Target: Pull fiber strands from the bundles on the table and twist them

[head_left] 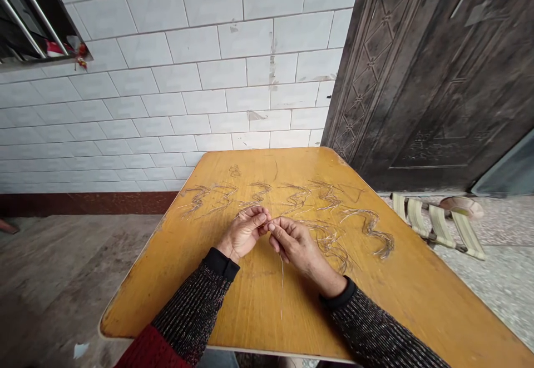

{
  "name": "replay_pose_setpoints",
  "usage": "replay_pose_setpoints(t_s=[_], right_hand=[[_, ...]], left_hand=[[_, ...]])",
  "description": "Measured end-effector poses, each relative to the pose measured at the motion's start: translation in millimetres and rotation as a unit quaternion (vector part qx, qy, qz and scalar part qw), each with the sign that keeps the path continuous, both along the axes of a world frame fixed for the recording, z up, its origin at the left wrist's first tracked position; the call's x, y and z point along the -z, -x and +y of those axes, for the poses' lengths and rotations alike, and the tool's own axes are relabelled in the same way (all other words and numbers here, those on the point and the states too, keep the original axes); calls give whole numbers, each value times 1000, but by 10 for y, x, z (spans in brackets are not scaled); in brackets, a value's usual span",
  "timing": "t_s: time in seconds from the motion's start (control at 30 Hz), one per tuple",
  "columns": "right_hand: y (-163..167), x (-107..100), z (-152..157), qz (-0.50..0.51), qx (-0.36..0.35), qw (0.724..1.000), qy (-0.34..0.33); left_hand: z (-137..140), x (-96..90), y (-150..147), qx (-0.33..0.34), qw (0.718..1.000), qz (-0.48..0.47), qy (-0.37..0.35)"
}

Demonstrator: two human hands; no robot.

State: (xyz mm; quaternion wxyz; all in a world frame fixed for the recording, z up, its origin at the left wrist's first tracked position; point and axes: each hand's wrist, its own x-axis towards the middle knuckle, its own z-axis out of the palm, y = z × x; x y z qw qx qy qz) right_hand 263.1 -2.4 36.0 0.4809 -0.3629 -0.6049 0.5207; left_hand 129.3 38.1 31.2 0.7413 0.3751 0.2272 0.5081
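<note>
Above the middle of the wooden table (246, 296), my left hand (247, 230) and my right hand (297, 244) meet at the fingertips. Both pinch a thin wire, most of it hidden by the fingers. One pale end of the wire (282, 284) hangs down below my right hand. Beyond my hands lie several wavy bundles of thin wire, such as one bundle (262, 190) straight ahead. To the right of my right hand rest a loose bundle (329, 238) and a bent bundle (371, 228).
A small coil of wire (235, 171) lies near the table's far edge. Behind stands a white tiled wall (225, 73), with a dark carved door (417, 79) to the right. A strapped seat (440, 226) is on the floor right of the table.
</note>
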Motion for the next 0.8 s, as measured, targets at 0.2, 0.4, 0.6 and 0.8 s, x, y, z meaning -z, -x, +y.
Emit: replay_pose_setpoints(t_s=[0.2,0.4,0.6,0.8], right_hand=[[41,-39,-41,18,10,1000,10],[94,-26,-54,38,59,997,26],[126,-20,-56,25,77,997,14],[128,45,-42,4,99,995,10]], left_hand=[[-9,-5,-18,-11,1000,-7,-1],[-12,-9,-32,-22,1000,0,12],[-12,-4,-65,-37,999,-1,7],[-13,21,-79,-43,999,11,-1]])
